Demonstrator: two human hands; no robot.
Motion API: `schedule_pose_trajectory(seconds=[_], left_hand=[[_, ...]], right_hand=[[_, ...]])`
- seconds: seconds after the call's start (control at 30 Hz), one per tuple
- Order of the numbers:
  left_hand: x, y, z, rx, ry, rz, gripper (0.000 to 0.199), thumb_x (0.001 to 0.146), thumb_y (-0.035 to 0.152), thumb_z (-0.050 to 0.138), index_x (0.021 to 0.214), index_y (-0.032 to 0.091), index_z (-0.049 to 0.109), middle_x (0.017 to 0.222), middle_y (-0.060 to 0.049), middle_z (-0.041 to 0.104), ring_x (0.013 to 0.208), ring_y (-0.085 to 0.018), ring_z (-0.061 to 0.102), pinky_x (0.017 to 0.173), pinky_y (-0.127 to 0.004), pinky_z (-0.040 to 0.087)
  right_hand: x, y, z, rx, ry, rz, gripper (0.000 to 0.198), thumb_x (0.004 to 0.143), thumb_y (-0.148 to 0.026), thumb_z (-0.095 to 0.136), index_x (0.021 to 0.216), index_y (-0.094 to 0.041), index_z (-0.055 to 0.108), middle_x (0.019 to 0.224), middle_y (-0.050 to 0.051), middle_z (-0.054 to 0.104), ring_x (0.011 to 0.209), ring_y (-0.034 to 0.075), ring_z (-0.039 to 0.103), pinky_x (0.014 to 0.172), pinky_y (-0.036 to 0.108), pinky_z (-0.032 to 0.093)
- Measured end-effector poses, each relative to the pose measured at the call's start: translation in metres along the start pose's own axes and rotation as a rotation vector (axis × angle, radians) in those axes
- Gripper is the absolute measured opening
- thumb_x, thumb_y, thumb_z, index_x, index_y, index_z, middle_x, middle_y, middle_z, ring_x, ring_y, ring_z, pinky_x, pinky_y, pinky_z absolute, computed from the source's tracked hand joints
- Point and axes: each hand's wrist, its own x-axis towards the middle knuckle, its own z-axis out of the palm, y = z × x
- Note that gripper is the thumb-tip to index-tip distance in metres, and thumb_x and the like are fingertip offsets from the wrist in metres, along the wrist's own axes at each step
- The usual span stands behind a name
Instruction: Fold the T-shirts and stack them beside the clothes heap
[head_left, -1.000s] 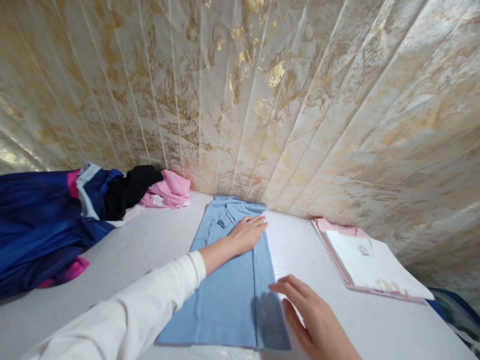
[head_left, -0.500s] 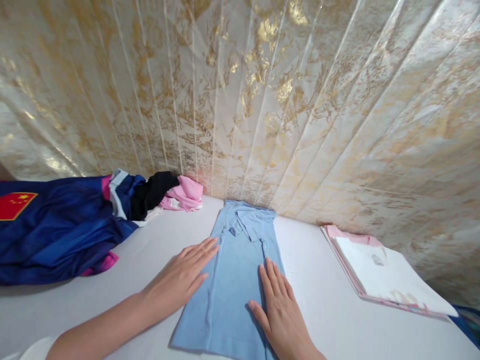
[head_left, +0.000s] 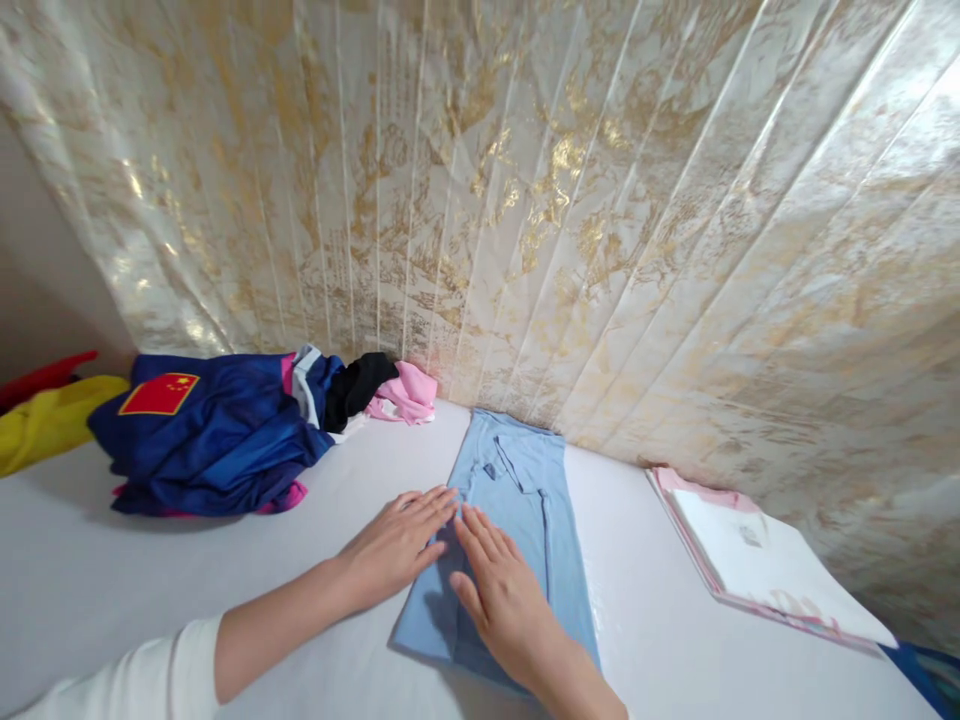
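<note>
Garment of folded light-blue fabric (head_left: 529, 525) | right hand (head_left: 501, 592) now shifted leftward, beside left hand (head_left: 394, 552) | both flat, grasping nothing | smoothing seems underway

White left sleeve (head_left: 135, 675) — creased, darker line (head_left: 171, 672) near its cuff (head_left: 201, 662), bare left hand (head_left: 397, 548), bare right hand (head_left: 501, 595)

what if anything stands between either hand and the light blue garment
Nothing visible: the left hand is at the left edge of the light blue garment, the right hand over it. The dark blue clothing lies off to the left, the folded clothes to the right.
</note>
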Motion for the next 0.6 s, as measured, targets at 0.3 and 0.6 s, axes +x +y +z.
schedule_pose_trajectory(seconds=[0.3, 0.6], left_hand=[[-0.003, 0.011, -0.004, -0.005, -0.033, -0.026, 0.049, 0.095, 0.020, 0.044, 0.144, 0.017, 0.039, 0.151, -0.008, 0.034, 0.140, -0.020, 0.031, 0.110, -0.037, 0.031], [-0.022, 0.036, -0.013, -0.016, -0.134, 0.088, 0.062, 0.092, 0.035, 0.055, 0.148, 0.022, 0.031, 0.151, -0.007, 0.034, 0.137, -0.023, 0.036, 0.110, -0.036, 0.032]], right_hand=[[0.005, 0.005, 0.005, 0.048, -0.064, 0.039, 0.057, 0.097, -0.036, 0.041, 0.148, -0.015, 0.029, 0.154, 0.010, 0.024, 0.142, 0.024, 0.025, 0.113, 0.045, 0.031], [0.063, 0.049, -0.002, -0.040, -0.040, 0.018, 0.052, 0.095, -0.028, 0.042, 0.145, -0.015, 0.036, 0.152, 0.010, 0.031, 0.142, 0.021, 0.027, 0.114, 0.042, 0.030]])
